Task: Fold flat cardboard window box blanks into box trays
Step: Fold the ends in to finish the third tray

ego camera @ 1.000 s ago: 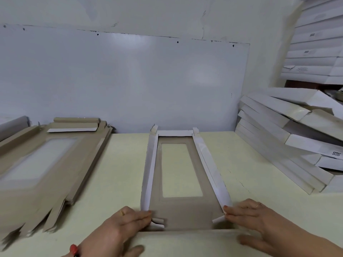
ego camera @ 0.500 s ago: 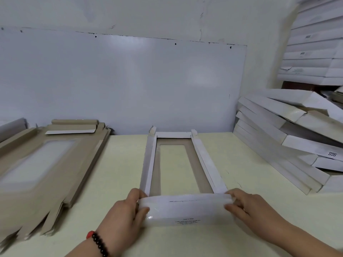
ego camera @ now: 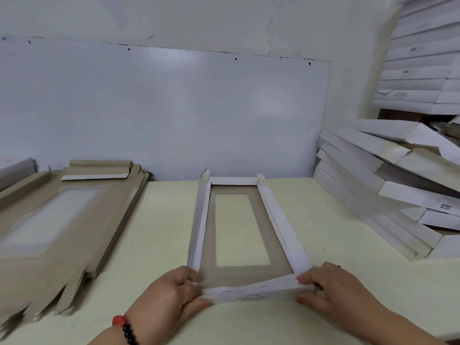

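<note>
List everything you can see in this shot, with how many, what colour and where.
window box tray: one, white walls, brown base, centre of table, near end wall half folded
flat blanks: a stack, brown, left on table
folded boxes: a leaning pile, white, right on table
shelved boxes: a stack, white, upper right
wall panel: one, white, behind table
table: one, pale yellow
bead bracelet: one, red and black, left wrist
left hand: pinches tray's near left corner
right hand: pinches tray's near right corner

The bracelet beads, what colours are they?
One red bead, then black beads on the bracelet, seen in the head view.
</note>
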A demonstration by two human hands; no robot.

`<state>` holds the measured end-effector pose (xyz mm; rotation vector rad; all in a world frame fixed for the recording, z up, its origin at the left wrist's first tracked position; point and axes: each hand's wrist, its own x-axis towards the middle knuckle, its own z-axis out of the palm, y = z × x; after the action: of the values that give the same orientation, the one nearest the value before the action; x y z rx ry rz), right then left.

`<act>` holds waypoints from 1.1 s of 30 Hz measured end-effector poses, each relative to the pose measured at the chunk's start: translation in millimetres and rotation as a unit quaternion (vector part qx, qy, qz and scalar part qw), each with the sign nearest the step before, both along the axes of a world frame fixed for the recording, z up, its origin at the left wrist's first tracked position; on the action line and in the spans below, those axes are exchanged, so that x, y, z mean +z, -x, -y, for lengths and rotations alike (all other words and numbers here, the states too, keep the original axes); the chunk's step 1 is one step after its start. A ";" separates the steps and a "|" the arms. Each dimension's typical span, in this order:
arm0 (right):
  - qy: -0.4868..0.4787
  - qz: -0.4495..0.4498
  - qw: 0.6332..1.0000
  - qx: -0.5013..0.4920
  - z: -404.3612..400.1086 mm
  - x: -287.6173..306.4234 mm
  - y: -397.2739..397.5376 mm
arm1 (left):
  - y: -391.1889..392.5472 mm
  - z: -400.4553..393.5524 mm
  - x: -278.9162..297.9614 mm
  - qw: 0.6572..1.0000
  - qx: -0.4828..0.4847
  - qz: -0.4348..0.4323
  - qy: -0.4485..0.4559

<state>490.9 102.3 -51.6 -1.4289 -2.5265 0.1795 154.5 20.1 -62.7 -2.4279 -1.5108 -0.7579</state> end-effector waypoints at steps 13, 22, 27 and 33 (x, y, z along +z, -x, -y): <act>-0.226 0.108 0.967 0.037 5.9 6.3 24.4 | -15.4 -2.8 8.5 0.983 0.078 -0.163 -0.028; -0.228 0.104 0.955 0.158 11.4 -23.8 87.0 | -41.1 -4.5 4.5 0.961 0.087 -0.257 -0.047; -0.208 0.109 0.956 0.174 5.9 -22.8 89.8 | -40.9 -10.3 -6.9 0.973 0.096 -0.207 0.023; -0.224 0.137 0.954 0.142 -8.1 -4.1 35.7 | -41.7 -11.5 -2.3 0.971 0.094 -0.218 0.018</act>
<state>455.2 110.3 -55.6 -0.9665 -2.7373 -0.5486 196.2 31.5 -65.1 -2.2346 -1.5452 -0.1437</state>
